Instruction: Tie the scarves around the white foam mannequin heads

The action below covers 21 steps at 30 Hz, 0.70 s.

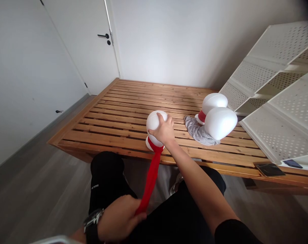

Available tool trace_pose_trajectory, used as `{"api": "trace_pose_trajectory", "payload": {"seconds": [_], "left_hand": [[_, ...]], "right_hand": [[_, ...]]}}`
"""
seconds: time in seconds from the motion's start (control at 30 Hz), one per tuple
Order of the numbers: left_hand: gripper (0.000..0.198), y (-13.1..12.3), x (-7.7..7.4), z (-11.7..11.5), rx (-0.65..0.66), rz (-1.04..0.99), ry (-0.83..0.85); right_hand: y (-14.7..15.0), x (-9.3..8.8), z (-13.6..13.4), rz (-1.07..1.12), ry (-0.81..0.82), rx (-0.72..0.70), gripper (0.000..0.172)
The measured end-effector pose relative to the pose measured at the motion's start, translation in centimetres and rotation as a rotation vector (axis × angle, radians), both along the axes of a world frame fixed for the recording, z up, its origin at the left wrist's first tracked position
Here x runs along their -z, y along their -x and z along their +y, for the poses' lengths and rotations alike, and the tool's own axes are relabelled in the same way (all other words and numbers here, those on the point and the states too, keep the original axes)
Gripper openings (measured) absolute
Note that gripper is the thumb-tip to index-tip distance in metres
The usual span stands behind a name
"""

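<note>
A white foam mannequin head [154,122] stands upright close to the slatted surface's front edge. My right hand [165,129] grips its upper part, fingers spread round the curve. Around its neck goes a red scarf [152,173], whose long end stretches down past the edge toward my lap. My left hand [122,217], with a watch [93,218] on the wrist, is closed on that lower end. The scarf looks taut between neck and hand. Whether it is knotted is hidden from me.
To the right stand two more white mannequin heads [221,122], one with a red band [201,116] at its neck. Grey cloth [201,134] lies bunched at their base. White perforated panels [265,74] rise on the right; a dark flat object [270,169] lies near the wooden slats' [133,101] front edge.
</note>
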State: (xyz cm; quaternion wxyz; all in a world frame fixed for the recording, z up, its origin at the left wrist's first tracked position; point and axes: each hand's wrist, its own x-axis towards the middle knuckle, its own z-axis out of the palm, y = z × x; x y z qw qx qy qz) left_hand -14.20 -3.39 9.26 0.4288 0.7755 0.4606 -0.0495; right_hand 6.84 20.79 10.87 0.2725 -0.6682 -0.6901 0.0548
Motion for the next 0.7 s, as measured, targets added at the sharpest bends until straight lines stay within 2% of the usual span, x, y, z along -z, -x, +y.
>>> {"api": "trace_pose_trajectory", "payload": {"seconds": [0.07, 0.17, 0.3, 0.4, 0.5, 0.57, 0.7], "left_hand": [[0.026, 1.1, 1.4, 2.6, -0.050, 0.085, -0.118], [0.023, 4.0, 2.3, 7.7, -0.151, 0.240, -0.280], [0.021, 7.7, 2.1, 14.8, -0.222, 0.257, -0.391], [0.030, 8.7, 1.0, 19.7, -0.197, 0.266, -0.463], [0.027, 7.9, -0.3, 24.1, -0.124, 0.284, -0.489], [0.021, 6.4, -0.9, 26.7, -0.089, 0.276, -0.474], [0.016, 0.7, -1.2, 31.4, -0.049, 0.240, -0.458]], "right_hand": [[-0.3, 0.0, 0.1, 0.004, -0.004, -0.012, 0.105], [-1.2, -0.1, 0.2, 0.006, -0.014, -0.033, 0.106], [-3.0, -1.0, -0.3, 0.033, -0.078, -0.041, 0.107], [-5.4, -2.3, -1.6, 0.049, -0.148, -0.041, 0.108], [-8.7, -3.3, -3.8, 0.049, -0.193, -0.017, 0.108], [-11.3, -3.6, -5.5, 0.037, -0.216, 0.015, 0.106], [-17.2, -3.1, -8.1, 0.002, -0.246, 0.106, 0.102]]}}
